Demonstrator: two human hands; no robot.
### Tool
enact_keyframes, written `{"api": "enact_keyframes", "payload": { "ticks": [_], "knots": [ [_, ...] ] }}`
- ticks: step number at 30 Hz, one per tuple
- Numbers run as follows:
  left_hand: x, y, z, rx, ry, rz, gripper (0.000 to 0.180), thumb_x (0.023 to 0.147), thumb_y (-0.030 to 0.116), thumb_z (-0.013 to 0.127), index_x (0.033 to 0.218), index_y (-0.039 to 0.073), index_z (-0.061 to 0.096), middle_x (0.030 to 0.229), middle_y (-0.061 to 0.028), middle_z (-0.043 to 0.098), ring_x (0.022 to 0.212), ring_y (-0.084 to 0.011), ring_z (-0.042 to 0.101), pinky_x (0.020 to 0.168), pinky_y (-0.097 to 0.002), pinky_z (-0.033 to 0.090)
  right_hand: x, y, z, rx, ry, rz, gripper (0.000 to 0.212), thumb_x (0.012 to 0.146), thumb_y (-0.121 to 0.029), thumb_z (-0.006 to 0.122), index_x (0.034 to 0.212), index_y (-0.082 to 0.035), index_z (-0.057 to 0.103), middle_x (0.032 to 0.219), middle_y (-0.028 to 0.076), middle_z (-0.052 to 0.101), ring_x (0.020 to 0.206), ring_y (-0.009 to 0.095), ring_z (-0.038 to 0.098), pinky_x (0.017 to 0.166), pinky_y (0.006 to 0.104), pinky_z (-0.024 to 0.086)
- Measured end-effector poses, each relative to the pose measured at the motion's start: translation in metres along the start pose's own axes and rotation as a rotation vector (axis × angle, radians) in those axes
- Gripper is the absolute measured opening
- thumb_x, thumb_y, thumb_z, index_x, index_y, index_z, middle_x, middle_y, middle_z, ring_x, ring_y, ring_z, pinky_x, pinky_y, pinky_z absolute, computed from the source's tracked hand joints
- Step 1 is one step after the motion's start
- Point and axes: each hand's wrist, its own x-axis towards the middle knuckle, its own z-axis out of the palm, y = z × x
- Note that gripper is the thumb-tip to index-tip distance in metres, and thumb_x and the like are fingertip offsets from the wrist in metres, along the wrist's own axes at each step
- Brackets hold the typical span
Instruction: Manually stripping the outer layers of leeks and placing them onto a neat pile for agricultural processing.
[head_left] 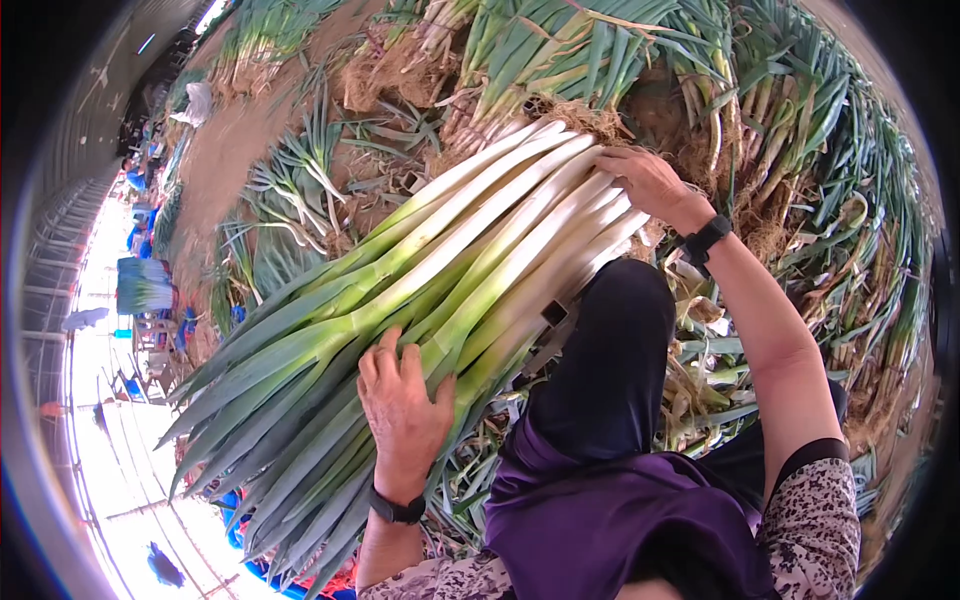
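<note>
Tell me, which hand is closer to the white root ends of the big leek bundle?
Right. The right hand rests on the white root ends of the leek bundle. The left hand lies far down the bundle, on the green leafy part.

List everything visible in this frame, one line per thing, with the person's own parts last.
Bundle of cleaned leeks: one large bundle, white stalks running to green leaves, across the lap, centre.
Uncleaned leeks with roots: many, green and brown, piled along the top and right.
Loose leeks on soil: a few, green, upper left.
Trimmed leaf scraps: scattered, yellow-green, beside the right arm.
Purple and black garment: one, lower centre.
Blue crates: too small to count, far left.
Wristbands: two, black, one on each wrist.
Left hand: flat on the bundle's green part.
Right hand: on the white stalk ends.
</note>
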Motion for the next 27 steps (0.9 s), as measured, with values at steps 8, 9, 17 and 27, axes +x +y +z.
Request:
{"api": "enact_keyframes", "payload": {
  "ticks": [8, 9, 17, 27],
  "knots": [
    [0.014, -0.011, 0.015, 0.136, -0.121, 0.011, 0.048, 0.069, 0.020, 0.075, 0.109, 0.007, 0.052, 0.103, -0.0161, 0.059, 0.097, -0.0317, 0.056, 0.074, -0.0422, 0.044, 0.008, -0.001, 0.011, -0.135, -0.029, -0.037, 0.055, 0.072, 0.010, 0.049, 0.125, -0.005, 0.054, 0.129, 0.017, 0.054, 0.111, 0.035, 0.055, 0.089, 0.0409, 0.048],
    [0.016, -0.013, 0.014, 0.144, -0.118, 0.004, 0.048, 0.069, 0.020, 0.075, 0.109, 0.007, 0.052, 0.103, -0.0161, 0.059, 0.097, -0.0317, 0.056, 0.074, -0.0422, 0.044, 0.009, -0.001, 0.012, -0.129, -0.024, -0.046, 0.055, 0.072, 0.010, 0.049, 0.125, -0.005, 0.054, 0.129, 0.017, 0.054, 0.111, 0.035, 0.055, 0.089, 0.0409, 0.048],
    [0.046, -0.034, 0.009, 0.231, -0.102, 0.028, 0.035, 0.070, 0.016, 0.071, 0.101, 0.008, 0.056, 0.094, -0.0125, 0.058, 0.092, -0.0301, 0.057, 0.075, -0.0417, 0.043, 0.011, -0.007, 0.010, -0.151, -0.023, -0.031, 0.051, 0.075, 0.005, 0.051, 0.124, -0.008, 0.056, 0.125, 0.016, 0.057, 0.100, 0.037, 0.060, 0.083, 0.0427, 0.050],
    [0.009, -0.016, 0.030, 0.095, -0.036, 0.058, 0.061, 0.073, 0.025, 0.074, 0.124, 0.000, 0.051, 0.130, -0.0148, 0.050, 0.118, -0.0335, 0.045, 0.099, -0.0439, 0.035, 0.009, 0.002, 0.016, -0.097, 0.030, -0.001, 0.049, 0.072, 0.001, 0.058, 0.119, -0.011, 0.060, 0.119, 0.013, 0.061, 0.094, 0.036, 0.061, 0.077, 0.0425, 0.051]
  ]
}}
